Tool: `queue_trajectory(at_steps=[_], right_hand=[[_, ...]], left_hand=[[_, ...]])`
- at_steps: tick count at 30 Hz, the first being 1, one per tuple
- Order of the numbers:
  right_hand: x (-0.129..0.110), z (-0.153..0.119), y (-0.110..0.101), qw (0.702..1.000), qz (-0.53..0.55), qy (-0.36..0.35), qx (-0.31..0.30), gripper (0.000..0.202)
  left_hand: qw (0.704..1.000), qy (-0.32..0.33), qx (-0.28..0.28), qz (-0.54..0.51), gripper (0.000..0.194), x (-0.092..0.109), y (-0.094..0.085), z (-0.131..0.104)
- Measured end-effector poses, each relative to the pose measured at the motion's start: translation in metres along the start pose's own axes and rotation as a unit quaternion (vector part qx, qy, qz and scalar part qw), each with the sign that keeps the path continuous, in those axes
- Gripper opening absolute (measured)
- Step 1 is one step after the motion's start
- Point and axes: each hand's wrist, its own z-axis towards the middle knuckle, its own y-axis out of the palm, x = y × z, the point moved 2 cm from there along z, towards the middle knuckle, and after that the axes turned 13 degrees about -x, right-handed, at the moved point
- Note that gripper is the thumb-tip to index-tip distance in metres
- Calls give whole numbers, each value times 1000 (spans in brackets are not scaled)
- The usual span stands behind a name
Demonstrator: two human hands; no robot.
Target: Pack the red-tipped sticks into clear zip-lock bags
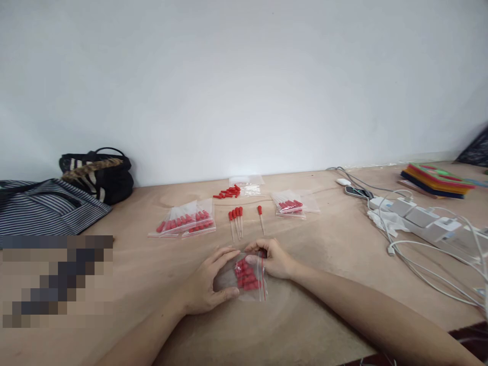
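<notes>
A clear zip-lock bag with a red stripe along its right side lies flat on the table in front of me. Several red rubber dropper bulbs show through its plastic. My left hand rests at the bag's left side, its thumb and fingers spread and touching the plastic. At the upper right, my right hand pinches the bag near its stripe; something dark red shows beneath its curled fingers. Just beyond lie several red-topped droppers side by side, and a single dropper apart from them.
Filled bags of droppers lie at left and right. Loose red bulbs and a bag of clear tubes are at the back. A power strip with chargers and white cables occupies the right; a striped bag sits left.
</notes>
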Motion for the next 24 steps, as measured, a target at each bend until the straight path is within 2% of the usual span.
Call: queue_trajectory(at_steps=[3, 7, 9, 14, 17, 20, 22, 24], right_hand=[[4, 0, -1, 1000, 12, -7, -15, 29], [1, -2, -1, 999, -27, 0, 24, 25], [-1, -3, -1, 999, -33, -7, 24, 25], [1, -12, -12, 995, 89, -49, 9, 36], [6, -20, -26, 985, 165, -50, -10, 40], [14, -31, -48, 981, 194, -11, -5, 42], [20, -36, -68, 978, 204, 0, 36, 42], [27, -40, -89, 968, 225, -2, 108, 42]], left_hand=[[1000, 8, -3, 7, 65, 1, -1, 0], [1000, 0, -13, 6, 67, 3, -1, 1], [1000, 2, -13, 7, 69, 3, 0, 0], [1000, 11, -14, 2, 70, 0, 0, -1], [1000, 23, -1, 1, 68, -1, -1, -2], [998, 42, 45, 12, 59, -1, -1, -1], [994, 49, 86, 36, 46, -1, -2, 5], [989, 50, 109, 83, 36, 0, -3, 16]])
